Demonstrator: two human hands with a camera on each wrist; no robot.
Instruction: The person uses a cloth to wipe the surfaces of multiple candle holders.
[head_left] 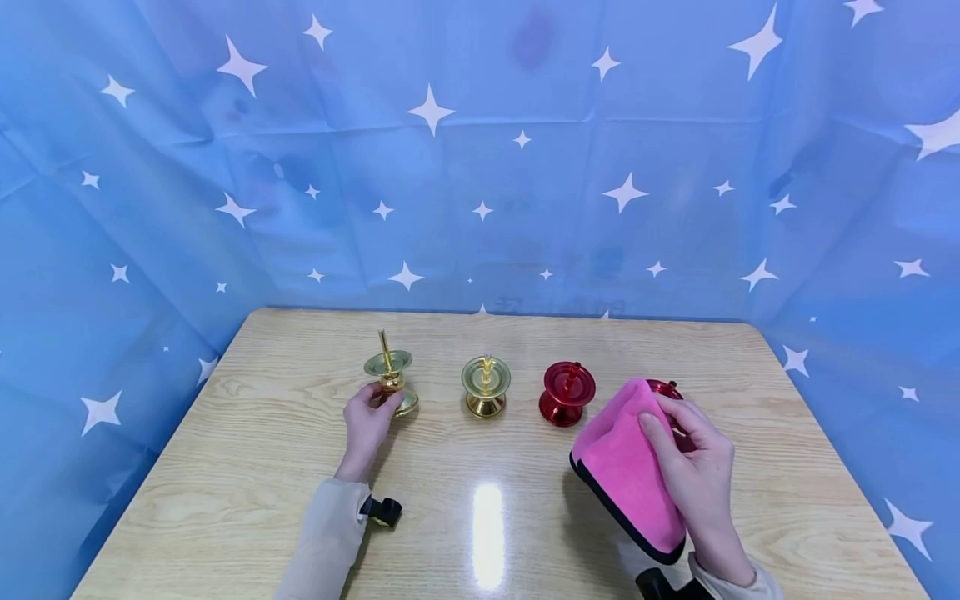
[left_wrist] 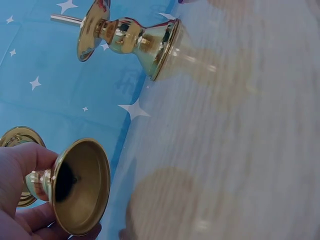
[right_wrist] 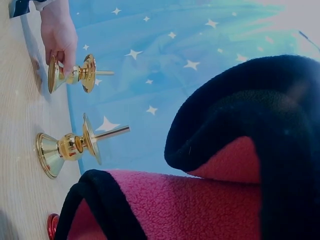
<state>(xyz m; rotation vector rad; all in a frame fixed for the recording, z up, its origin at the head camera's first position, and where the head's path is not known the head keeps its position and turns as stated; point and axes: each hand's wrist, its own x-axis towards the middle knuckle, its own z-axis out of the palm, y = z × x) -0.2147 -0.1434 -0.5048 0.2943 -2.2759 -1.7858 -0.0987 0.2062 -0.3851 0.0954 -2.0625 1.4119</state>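
My left hand grips a gold candlestick by its stem near the base. That candlestick leans, and the left wrist view shows its hollow underside above the tabletop. My right hand pinches a pink cloth with black edging by its upper part, so it hangs down over the table. In the right wrist view the fleecy cloth fills the lower right. A second gold candlestick stands upright between the hands. Behind the right hand, a red candlestick is mostly hidden.
Another red candlestick stands left of the pink cloth, in a row with the others. All are on a light wood table. A blue curtain with white stars hangs behind and at both sides.
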